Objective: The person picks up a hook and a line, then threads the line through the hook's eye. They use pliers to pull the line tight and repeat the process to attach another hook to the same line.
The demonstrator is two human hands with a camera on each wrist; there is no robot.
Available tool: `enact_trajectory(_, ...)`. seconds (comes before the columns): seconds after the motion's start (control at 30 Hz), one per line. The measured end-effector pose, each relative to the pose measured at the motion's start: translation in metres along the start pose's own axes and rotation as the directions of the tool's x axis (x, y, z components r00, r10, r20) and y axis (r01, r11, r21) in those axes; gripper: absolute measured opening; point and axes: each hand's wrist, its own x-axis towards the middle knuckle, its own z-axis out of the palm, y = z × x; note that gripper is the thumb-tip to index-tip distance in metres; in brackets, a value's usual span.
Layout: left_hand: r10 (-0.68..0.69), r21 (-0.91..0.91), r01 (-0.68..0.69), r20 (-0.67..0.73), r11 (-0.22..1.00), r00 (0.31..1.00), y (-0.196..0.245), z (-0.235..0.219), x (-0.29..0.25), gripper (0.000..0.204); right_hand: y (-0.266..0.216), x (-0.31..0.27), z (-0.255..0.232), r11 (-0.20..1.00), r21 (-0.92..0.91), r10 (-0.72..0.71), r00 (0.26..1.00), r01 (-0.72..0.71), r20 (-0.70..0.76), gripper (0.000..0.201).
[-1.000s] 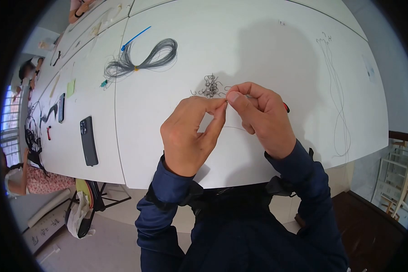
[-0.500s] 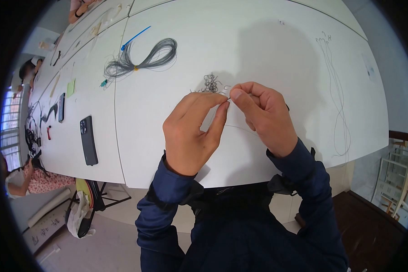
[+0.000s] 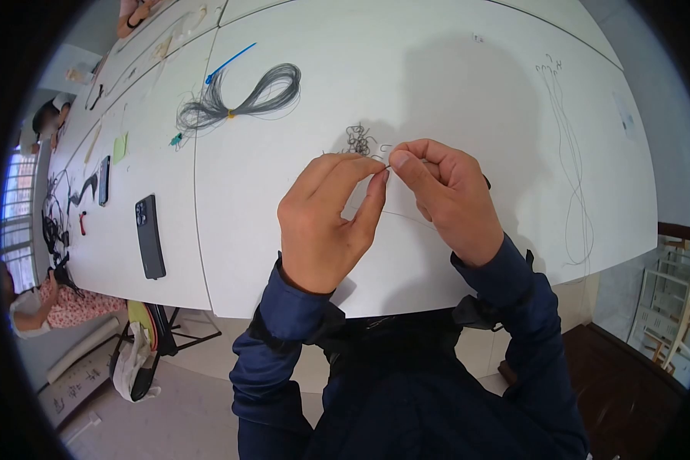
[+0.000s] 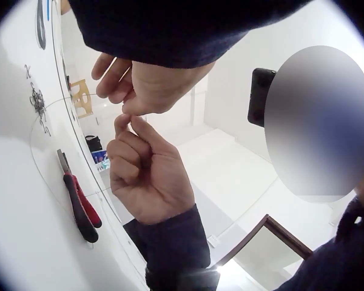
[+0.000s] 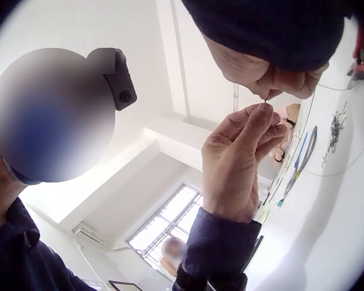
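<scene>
At the centre of the head view, the person's left hand (image 3: 326,222) and right hand (image 3: 445,195) meet fingertip to fingertip above the white table (image 3: 452,84). Both pinch a small wire hook (image 3: 387,165) between thumb and forefinger, with the other fingers curled in; the hook sits right at the point where the two hands touch, and only a dark sliver of it shows. A thin line (image 3: 406,217) runs in a curve across the tabletop below the hands. Just beyond the fingertips, toward the top of the frame, lies a small pile of hooks (image 3: 359,140), near the hands but apart from them. In the left wrist view, red-handled pliers (image 4: 79,203) lie on the table at lower left, beside the right hand. Further off at upper left in the head view lies a bundle of grey line (image 3: 241,96), and a dark phone (image 3: 150,237) rests at the left edge.
</scene>
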Motion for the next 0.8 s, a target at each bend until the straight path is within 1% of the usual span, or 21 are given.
enact_trajectory(0.13, -0.029, -0.025, 0.030, 0.014, 0.999, 0.999, -0.001, 0.000, -0.001, 0.013, -0.001, 0.000, -0.001, 1.000, 0.009, 0.016, 1.000, -0.016, 0.011, 0.031)
enact_trajectory(0.23, -0.135, -0.082, 0.137, 0.026, 0.987, 0.990, 0.004, -0.002, 0.000, 0.009, -0.001, 0.000, 0.000, 1.000, 0.001, 0.019, 1.000, -0.019, 0.006, 0.030)
enact_trajectory(0.33, -0.117, -0.102, 0.114, -0.018, 0.988, 0.993, -0.003, 0.000, -0.002, 0.011, -0.002, -0.002, 0.003, 0.999, 0.025, 0.023, 1.000, -0.023, -0.009, 0.029)
enact_trajectory(0.43, -0.131, -0.119, 0.124, -0.059, 0.985, 0.990, -0.006, 0.001, -0.002, 0.010, 0.000, -0.006, 0.004, 0.999, 0.034, 0.031, 1.000, -0.031, -0.005, 0.026)
enact_trajectory(0.5, -0.147, -0.130, 0.138, -0.061, 0.982, 0.987, -0.006, 0.001, -0.002, 0.010, 0.001, -0.008, 0.005, 0.999, 0.035, 0.033, 0.999, -0.033, 0.002, 0.022)
enact_trajectory(0.6, -0.156, -0.124, 0.148, -0.064, 0.981, 0.986, -0.005, 0.001, -0.002, 0.010, 0.007, -0.007, 0.006, 0.986, -0.126, -0.108, 0.994, 0.109, 0.010, 0.016)
enact_trajectory(0.67, -0.132, -0.104, 0.125, -0.063, 0.987, 0.989, -0.005, 0.002, -0.002, 0.010, 0.003, -0.010, 0.007, 0.929, -0.325, -0.183, 0.983, 0.176, 0.008, 0.013)
enact_trajectory(0.7, -0.107, -0.089, 0.101, -0.061, 0.991, 0.992, -0.006, 0.002, -0.001, 0.010, 0.001, -0.012, 0.007, 0.884, -0.420, -0.220, 0.975, 0.205, 0.013, 0.011)
enact_trajectory(0.73, -0.083, -0.073, 0.078, -0.059, 0.994, 0.995, -0.007, 0.001, -0.001, 0.011, 0.000, -0.012, 0.007, 0.828, -0.478, -0.312, 0.949, 0.295, 0.045, 0.010)
enact_trajectory(0.8, -0.091, -0.027, 0.091, 0.001, 0.996, 0.996, -0.006, -0.002, -0.001, 0.010, -0.001, -0.012, 0.007, 0.680, -0.574, -0.476, 0.870, 0.456, 0.127, 0.009)
